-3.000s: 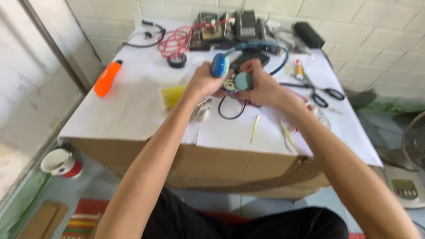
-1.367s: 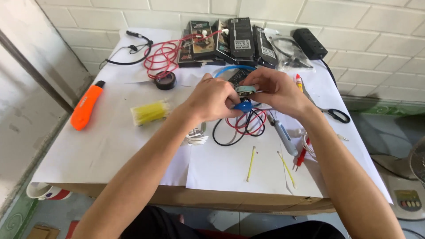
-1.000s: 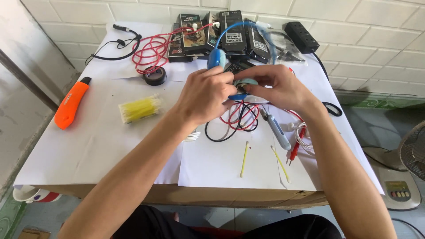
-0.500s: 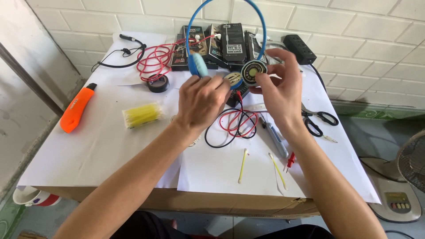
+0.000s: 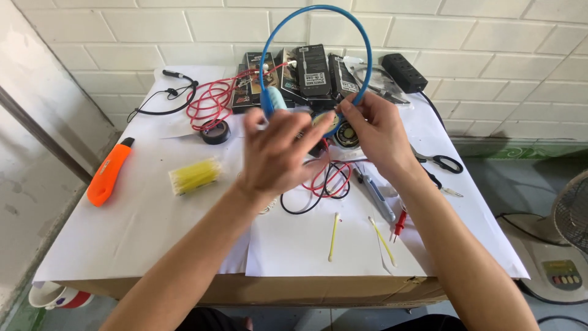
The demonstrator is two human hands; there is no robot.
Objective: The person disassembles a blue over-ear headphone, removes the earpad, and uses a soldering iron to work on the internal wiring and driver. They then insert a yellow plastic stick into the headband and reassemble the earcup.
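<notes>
Change since half a second ago: you have lifted the blue headphones (image 5: 318, 37) higher, so the headband arc now clears the boxes behind it, and your left hand (image 5: 278, 153) has moved across the middle of the view, blurred in motion.

Item: blue headphones, held above the table (image 5: 122, 227) at about 12 o'clock from its centre. Judged light; thin headband springy rather than stiff; the exposed round speaker unit (image 5: 346, 132) and its fine wires look fragile. Best held at the band ends near the cups, not by the wires.

Right hand (image 5: 376, 132): fingertips pinching the band's right end beside the speaker unit.
Left hand: fingers loosely curled at the left earcup (image 5: 269, 101); whether it actually grips, you cannot tell through the blur.

Nearby: red and black leads (image 5: 324, 181) coiled beneath your hands; yellow bundle (image 5: 195, 176) at 9 o'clock; orange utility knife (image 5: 109, 171) further left; scissors (image 5: 441, 162) at 3 o'clock.
</notes>
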